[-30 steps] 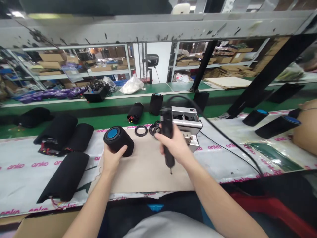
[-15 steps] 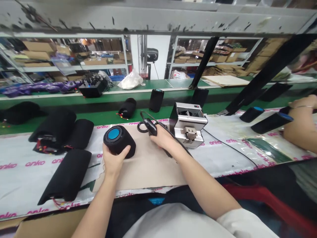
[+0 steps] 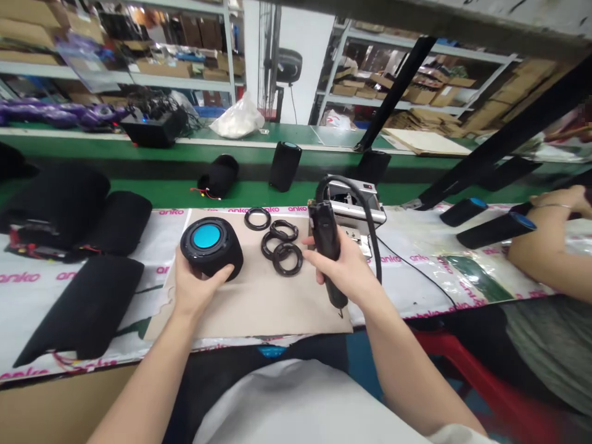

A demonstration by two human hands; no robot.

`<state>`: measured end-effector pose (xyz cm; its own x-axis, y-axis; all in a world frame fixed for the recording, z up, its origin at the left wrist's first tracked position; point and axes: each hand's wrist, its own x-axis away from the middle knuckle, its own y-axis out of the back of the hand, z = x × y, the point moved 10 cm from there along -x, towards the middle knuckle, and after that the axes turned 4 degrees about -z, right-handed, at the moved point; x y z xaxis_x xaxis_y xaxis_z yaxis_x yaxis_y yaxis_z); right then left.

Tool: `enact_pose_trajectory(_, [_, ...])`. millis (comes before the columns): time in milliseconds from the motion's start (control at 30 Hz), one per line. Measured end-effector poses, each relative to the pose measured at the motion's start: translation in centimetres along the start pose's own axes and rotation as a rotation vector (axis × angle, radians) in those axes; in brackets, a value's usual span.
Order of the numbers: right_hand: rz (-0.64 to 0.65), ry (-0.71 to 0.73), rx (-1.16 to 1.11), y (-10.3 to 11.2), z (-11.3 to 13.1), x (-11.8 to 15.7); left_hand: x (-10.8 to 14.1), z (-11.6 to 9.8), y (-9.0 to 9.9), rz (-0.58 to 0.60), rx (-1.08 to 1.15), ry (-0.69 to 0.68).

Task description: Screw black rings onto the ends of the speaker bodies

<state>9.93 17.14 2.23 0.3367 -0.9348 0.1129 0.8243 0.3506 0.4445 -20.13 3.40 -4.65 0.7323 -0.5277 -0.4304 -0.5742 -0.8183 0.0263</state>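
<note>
Apparently, the person is holding and positioning parts: the left hand (image 3: 197, 290) grips a black, fabric-covered cylinder (image 3: 219, 246) with a smooth blue disc (image 3: 206, 235), tilted over the left of a flat tan cardboard sheet (image 3: 268, 308). The right hand's fingers (image 3: 317, 262) wrap a black corded power driver (image 3: 329, 234), tip downward, over the sheet's right side. Using it would likely call for a firm left grip. Glossy black rings (image 3: 275, 261) lie toward the sheet's back edge, some overlapping.

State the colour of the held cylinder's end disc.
The disc is bright blue, seen best in the head view.
</note>
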Motion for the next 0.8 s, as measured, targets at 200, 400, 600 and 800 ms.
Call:
enact_pose_trajectory(200, [0.079,-0.017,0.197,-3.0,-2.7,0.6,-0.1,-0.3,-0.1,0.001,0.023,-0.021])
enact_pose_trajectory(400, [0.097,-0.024,0.235,-4.4,-2.4,-0.3,-0.1,0.1,-0.1,0.001,0.032,-0.006])
enact_pose_trajectory(600, [-0.041,-0.050,0.146,0.4,-1.8,0.0,-0.1,-0.2,-0.3,0.011,0.052,-0.026])
enact_pose_trajectory(800, [-0.073,-0.025,0.151,3.0,-2.2,0.6,0.0,0.0,-0.5,0.045,0.065,-0.016])
